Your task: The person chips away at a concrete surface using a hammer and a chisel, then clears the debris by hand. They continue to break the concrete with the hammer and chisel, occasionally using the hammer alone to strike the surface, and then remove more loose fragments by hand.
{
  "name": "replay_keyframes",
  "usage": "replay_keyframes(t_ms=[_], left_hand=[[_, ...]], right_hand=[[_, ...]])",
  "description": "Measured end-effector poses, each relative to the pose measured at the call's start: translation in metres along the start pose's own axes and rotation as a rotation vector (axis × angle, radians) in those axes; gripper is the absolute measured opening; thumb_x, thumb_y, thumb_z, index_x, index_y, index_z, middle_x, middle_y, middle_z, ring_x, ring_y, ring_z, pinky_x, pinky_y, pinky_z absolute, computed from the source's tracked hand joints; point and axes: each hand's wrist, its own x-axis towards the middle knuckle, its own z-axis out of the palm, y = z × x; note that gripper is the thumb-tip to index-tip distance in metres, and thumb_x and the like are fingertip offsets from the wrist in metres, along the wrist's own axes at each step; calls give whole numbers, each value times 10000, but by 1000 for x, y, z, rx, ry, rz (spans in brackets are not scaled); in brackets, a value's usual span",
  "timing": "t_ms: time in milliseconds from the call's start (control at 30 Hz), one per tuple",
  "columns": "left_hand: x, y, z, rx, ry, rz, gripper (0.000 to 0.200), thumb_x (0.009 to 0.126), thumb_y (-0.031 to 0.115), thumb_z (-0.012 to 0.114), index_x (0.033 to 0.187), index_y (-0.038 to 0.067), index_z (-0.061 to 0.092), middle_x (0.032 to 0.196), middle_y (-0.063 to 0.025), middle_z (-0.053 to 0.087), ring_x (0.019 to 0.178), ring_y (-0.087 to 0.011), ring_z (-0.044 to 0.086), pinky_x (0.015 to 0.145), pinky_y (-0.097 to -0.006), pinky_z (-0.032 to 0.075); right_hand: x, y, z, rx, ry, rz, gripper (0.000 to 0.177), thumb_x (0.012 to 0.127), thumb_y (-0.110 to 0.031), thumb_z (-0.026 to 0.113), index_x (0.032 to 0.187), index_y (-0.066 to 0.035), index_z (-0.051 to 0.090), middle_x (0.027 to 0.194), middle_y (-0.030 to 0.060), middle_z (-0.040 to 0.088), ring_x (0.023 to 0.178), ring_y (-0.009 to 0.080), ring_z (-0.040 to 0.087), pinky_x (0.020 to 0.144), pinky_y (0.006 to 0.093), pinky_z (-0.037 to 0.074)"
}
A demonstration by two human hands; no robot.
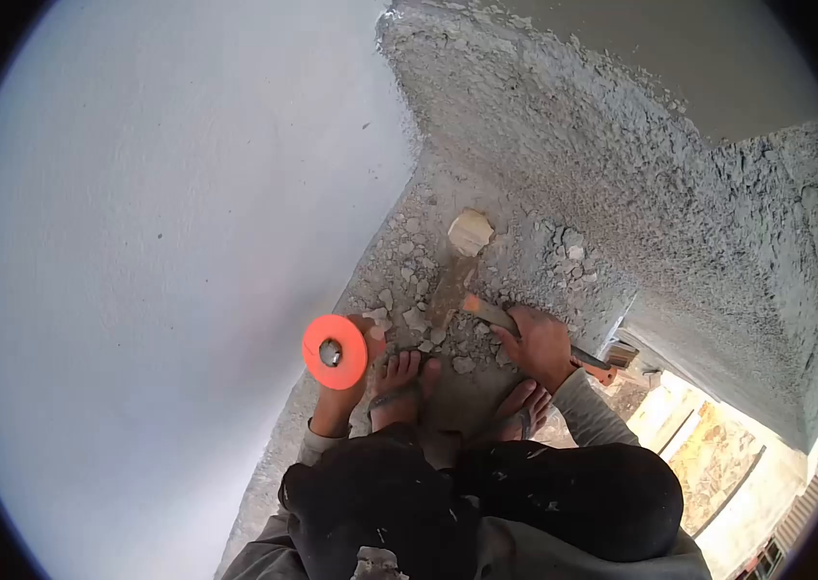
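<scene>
My left hand [336, 401] is closed round a chisel [331, 352], seen end-on from above. Its round orange hand guard [351, 333] hides most of the fingers and the blade. My right hand [541, 345] grips what looks like a hammer [591, 364], with a dark and red handle end behind the hand. The tool's greyish front part, orange at the tip, points over the rubble [416, 317]. Between and beyond my hands, broken plaster or mortar pieces cover the narrow floor. A larger pale chunk [470, 233] lies further off.
A smooth whitish wall [187, 213] runs along the left. A rough grey wall [564, 126] closes the far and right sides. My sandalled feet [397, 389] stand amid the debris. At lower right, past the floor's edge, a bright lower area [704, 449] shows boards.
</scene>
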Motion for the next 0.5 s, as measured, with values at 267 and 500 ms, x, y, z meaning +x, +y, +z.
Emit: replay_keyframes(t_ms=[267,500], left_hand=[[-10,6,-8,-12,-15,-278,178,888,83,701,797,11,566,744,-27,545,690,-140,511,639,-307,443],[8,10,-12,370,-231,-124,189,877,113,727,778,25,592,733,-13,570,685,-151,569,666,-309,492]], right_hand=[[-27,33,-16,59,563,-480,309,775,-159,751,1043,-54,639,1009,123,549,952,336,546,830,429,441],[-56,291,51,868,985,331,113,941,-101,509,961,-18,584,988,86,606,908,228,582,814,345,451]])
